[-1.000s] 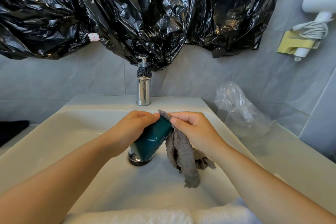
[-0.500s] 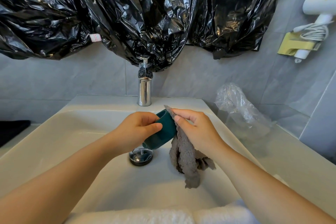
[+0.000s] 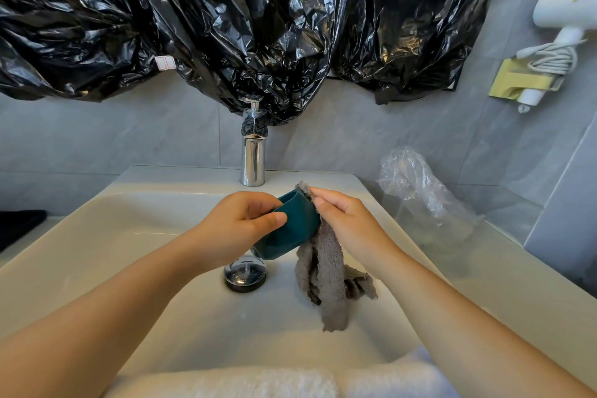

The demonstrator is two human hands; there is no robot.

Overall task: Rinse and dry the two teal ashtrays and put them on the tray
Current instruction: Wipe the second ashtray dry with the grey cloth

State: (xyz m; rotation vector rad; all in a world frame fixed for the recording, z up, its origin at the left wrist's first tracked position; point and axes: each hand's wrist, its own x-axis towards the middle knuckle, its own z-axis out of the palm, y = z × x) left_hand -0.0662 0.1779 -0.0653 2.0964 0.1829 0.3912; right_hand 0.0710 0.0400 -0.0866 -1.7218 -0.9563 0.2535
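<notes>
One teal ashtray (image 3: 292,231) is held tilted on its side above the white sink basin (image 3: 135,245). My left hand (image 3: 239,223) grips it, thumb on its outer wall and fingers over the rim. My right hand (image 3: 347,228) pinches a grey cloth (image 3: 326,275) against the ashtray's right side, and the rest of the cloth hangs down into the basin. The second ashtray and the tray are out of view.
A chrome drain plug (image 3: 245,275) sits below the ashtray and a chrome tap (image 3: 253,152) stands behind. Black plastic sheeting (image 3: 242,16) covers the wall above. A clear plastic bag (image 3: 423,194) lies on the right counter, a hairdryer (image 3: 562,19) hangs at upper right, and a white towel (image 3: 258,381) lies along the front edge.
The ashtray has risen off the drain area and turned more upright in my left hand. My right hand followed it up with the cloth.
</notes>
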